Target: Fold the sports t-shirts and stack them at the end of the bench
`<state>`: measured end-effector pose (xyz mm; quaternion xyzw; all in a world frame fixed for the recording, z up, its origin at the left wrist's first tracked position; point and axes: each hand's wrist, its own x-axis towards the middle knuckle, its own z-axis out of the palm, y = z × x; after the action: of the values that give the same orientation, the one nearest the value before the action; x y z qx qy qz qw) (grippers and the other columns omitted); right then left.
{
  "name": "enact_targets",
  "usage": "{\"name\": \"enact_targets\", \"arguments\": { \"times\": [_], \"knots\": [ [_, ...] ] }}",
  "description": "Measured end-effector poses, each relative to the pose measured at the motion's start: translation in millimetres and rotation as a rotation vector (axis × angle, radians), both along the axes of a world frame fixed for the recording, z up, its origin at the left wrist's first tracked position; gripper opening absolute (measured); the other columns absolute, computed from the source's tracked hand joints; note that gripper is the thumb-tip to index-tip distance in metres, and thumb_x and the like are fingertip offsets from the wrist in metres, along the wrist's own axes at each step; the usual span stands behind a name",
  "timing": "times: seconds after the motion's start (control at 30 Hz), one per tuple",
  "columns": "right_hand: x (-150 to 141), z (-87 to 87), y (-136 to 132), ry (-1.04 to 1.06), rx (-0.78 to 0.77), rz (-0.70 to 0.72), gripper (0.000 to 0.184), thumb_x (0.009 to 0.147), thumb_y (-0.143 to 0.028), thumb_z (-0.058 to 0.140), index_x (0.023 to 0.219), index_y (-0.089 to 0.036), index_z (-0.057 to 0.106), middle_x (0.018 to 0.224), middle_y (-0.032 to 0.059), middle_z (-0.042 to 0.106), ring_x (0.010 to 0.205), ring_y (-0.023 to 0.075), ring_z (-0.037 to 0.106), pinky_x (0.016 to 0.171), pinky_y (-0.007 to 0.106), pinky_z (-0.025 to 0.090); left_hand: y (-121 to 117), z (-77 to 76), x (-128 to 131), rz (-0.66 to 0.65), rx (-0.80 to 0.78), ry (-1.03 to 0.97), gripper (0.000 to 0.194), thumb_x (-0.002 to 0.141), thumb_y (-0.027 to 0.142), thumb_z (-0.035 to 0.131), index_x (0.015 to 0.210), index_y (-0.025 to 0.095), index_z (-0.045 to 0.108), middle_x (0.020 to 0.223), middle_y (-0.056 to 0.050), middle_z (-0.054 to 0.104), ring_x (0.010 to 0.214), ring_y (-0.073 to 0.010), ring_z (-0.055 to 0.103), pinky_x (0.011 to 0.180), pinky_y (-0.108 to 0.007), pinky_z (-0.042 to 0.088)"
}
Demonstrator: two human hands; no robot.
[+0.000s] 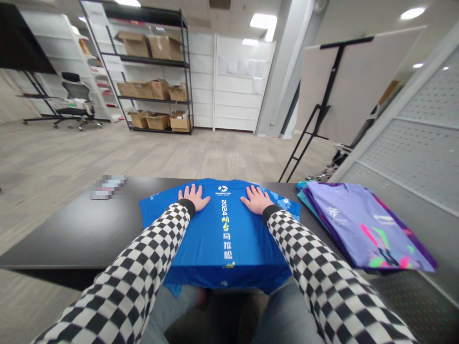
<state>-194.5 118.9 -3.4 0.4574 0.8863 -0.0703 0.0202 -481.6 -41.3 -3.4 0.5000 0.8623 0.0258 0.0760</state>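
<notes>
A blue T-shirt [208, 234] with white and yellow print lies spread out on the dark table, its sleeves out to both sides. The lower part of the shirt hangs over the table's near edge. My left hand [194, 197] rests flat on the shirt's upper left, fingers spread. On the upper right, my right hand [256, 199] presses flat in the same way, fingers apart. The printed column of characters runs down the cloth between the two hands. Neither hand grips any fabric.
Several folded shirts [358, 215], a lilac one on top, are stacked at the table's right end. A blurred flat object [108, 187] lies at the back left of the table [89, 234]. Beyond stand a shelf rack [154, 62] with cardboard boxes and a black easel [317, 119].
</notes>
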Motion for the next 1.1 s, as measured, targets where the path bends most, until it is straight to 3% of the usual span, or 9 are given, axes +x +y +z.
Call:
{"name": "enact_targets", "arguments": {
  "times": [0.07, 0.17, 0.27, 0.4, 0.5, 0.57, 0.8, 0.97, 1.1],
  "knots": [
    [-3.2, 11.0, 1.7, -0.047, -0.006, 0.011, 0.088, 0.111, -0.074, 0.036, 0.18, -0.02, 0.036, 0.188, 0.0209, 0.026, 0.174, 0.041, 0.024, 0.136, 0.07, 0.019, 7.5, 11.2, -0.8, -0.014, -0.028, 0.031, 0.094, 0.099, 0.08, 0.041, 0.175, 0.025, 0.047, 0.185, -0.02, 0.033, 0.169, -0.049, 0.034, 0.135, -0.074, 0.02],
    [-14.1, 32.8, 7.3, -0.061, 0.035, 0.073, 0.07, 0.106, -0.067, 0.056, 0.155, -0.018, 0.069, 0.166, 0.0228, 0.061, 0.163, 0.0437, 0.045, 0.134, 0.072, 0.021, 27.0, 28.6, -1.5, -0.066, -0.008, 0.05, 0.077, 0.092, 0.067, 0.061, 0.154, 0.022, 0.071, 0.164, -0.025, 0.062, 0.155, -0.0496, 0.054, 0.135, -0.075, 0.016],
    [-34.5, 48.4, 11.5, 0.012, 0.11, 0.1, 0.045, 0.11, -0.048, 0.054, 0.132, -0.018, 0.08, 0.14, 0.02, 0.078, 0.142, 0.0373, 0.065, 0.131, 0.063, 0.031, 51.1, 35.1, 4.0, -0.129, 0.077, 0.045, 0.058, 0.1, 0.052, 0.053, 0.142, 0.02, 0.077, 0.152, -0.022, 0.072, 0.146, -0.0408, 0.063, 0.136, -0.068, 0.021],
    [-66.7, 40.1, 11.1, 0.123, 0.197, 0.095, 0.04, 0.111, -0.03, 0.046, 0.135, -0.022, 0.077, 0.141, 0.0155, 0.078, 0.132, 0.0307, 0.071, 0.117, 0.047, 0.049, 73.1, 15.7, 16.9, -0.163, 0.179, 0.018, 0.059, 0.109, 0.044, 0.038, 0.153, 0.018, 0.068, 0.169, -0.02, 0.059, 0.158, -0.0349, 0.053, 0.135, -0.061, 0.03],
    [-81.7, 17.3, 11.1, 0.174, 0.227, 0.058, 0.043, 0.111, -0.024, 0.043, 0.138, -0.02, 0.075, 0.148, 0.0144, 0.075, 0.137, 0.0282, 0.068, 0.117, 0.042, 0.05, 77.5, -6.3, 19.4, -0.152, 0.23, -0.003, 0.067, 0.111, 0.049, 0.038, 0.168, 0.018, 0.053, 0.182, -0.018, 0.041, 0.171, -0.0357, 0.034, 0.138, -0.062, 0.024],
    [-85.6, 3.3, 13.2, 0.233, 0.242, 0.049, 0.044, 0.11, -0.022, 0.043, 0.142, -0.02, 0.073, 0.154, 0.0138, 0.071, 0.142, 0.0265, 0.065, 0.12, 0.04, 0.048, 77.5, -14.8, 16.8, -0.16, 0.249, -0.02, 0.07, 0.112, 0.052, 0.039, 0.172, 0.018, 0.049, 0.184, -0.017, 0.038, 0.172, -0.0367, 0.031, 0.14, -0.063, 0.021],
    [-86.0, -11.1, 30.0, 0.314, 0.19, 0.093, 0.042, 0.108, -0.025, 0.049, 0.138, -0.019, 0.078, 0.155, 0.0116, 0.072, 0.145, 0.0276, 0.065, 0.127, 0.042, 0.044, 83.2, -14.3, 8.5, -0.149, 0.308, 0.046, 0.066, 0.111, 0.045, 0.04, 0.165, 0.012, 0.057, 0.176, -0.022, 0.049, 0.167, -0.0352, 0.043, 0.139, -0.06, 0.026],
    [-85.7, -14.5, 34.0, 0.283, 0.18, 0.113, 0.045, 0.115, -0.038, 0.047, 0.146, -0.02, 0.074, 0.167, 0.0132, 0.063, 0.156, 0.0288, 0.056, 0.132, 0.048, 0.039, 84.4, -23.1, 8.0, -0.159, 0.23, 0.0, 0.075, 0.112, 0.054, 0.037, 0.175, 0.014, 0.043, 0.185, -0.02, 0.035, 0.174, -0.0363, 0.029, 0.14, -0.062, 0.022],
    [-80.8, -13.1, 34.5, 0.244, 0.148, 0.118, 0.048, 0.117, -0.046, 0.046, 0.154, -0.023, 0.068, 0.172, 0.0116, 0.057, 0.162, 0.031, 0.049, 0.134, 0.057, 0.034, 83.6, -22.3, 6.9, -0.153, 0.216, -0.022, 0.079, 0.113, 0.059, 0.033, 0.176, 0.013, 0.041, 0.186, -0.02, 0.032, 0.175, -0.0364, 0.026, 0.141, -0.063, 0.019]
  ]
}}
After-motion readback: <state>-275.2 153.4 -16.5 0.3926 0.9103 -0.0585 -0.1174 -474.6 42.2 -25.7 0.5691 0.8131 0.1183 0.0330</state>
